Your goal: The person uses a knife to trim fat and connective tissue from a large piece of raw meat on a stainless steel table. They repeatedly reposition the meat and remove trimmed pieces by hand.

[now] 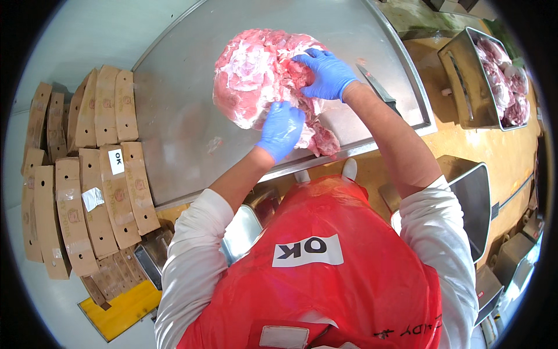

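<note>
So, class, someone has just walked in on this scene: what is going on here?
A person in a red plastic apron and blue gloves is working a large slab of raw meat on a steel table. The left hand presses on the slab's near edge, and the right hand grips its upper side. A knife lies on the table beside the right forearm, unheld. A metal tray of meat pieces stands to the right, and flattened cardboard boxes lie to the left.
</note>
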The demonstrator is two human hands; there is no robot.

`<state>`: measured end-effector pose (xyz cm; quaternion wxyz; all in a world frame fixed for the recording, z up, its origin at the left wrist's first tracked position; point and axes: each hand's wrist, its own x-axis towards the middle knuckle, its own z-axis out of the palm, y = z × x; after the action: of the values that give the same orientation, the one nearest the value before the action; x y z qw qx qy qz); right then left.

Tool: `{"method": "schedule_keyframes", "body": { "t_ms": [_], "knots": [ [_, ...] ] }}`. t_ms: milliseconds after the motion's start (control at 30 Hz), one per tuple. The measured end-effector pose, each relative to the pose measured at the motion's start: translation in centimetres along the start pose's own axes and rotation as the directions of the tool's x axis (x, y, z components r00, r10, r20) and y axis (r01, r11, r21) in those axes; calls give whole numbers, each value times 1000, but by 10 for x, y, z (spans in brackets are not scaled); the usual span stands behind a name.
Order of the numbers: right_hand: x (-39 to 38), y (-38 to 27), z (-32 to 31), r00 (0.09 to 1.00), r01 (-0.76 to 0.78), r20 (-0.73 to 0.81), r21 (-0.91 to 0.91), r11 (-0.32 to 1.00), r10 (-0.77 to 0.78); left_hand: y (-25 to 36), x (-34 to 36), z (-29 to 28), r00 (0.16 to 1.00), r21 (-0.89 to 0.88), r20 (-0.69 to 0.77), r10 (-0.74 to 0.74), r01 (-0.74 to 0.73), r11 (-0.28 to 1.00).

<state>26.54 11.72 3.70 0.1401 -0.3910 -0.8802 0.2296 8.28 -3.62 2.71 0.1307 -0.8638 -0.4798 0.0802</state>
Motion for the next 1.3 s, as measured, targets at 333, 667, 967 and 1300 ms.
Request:
{"method": "schedule_keyframes", "body": {
  "t_ms": [333,667,967,1300],
  "knots": [
    [-28,18,20,972,87,-224,76,993,-68,-37,-9,-35,922,-484,33,-385,352,801],
    [-209,99,84,668,-743,-331,-243,624,666,-169,61,-39,786,-396,-267,-558,439,807],
    [-207,82,75,653,-757,-36,1,653,757,-161,110,11,857,-293,87,-507,509,810],
    [-263,32,43,570,-721,-74,434,541,819,-161,91,20,875,-383,-33,-484,436,814]
  ]
}}
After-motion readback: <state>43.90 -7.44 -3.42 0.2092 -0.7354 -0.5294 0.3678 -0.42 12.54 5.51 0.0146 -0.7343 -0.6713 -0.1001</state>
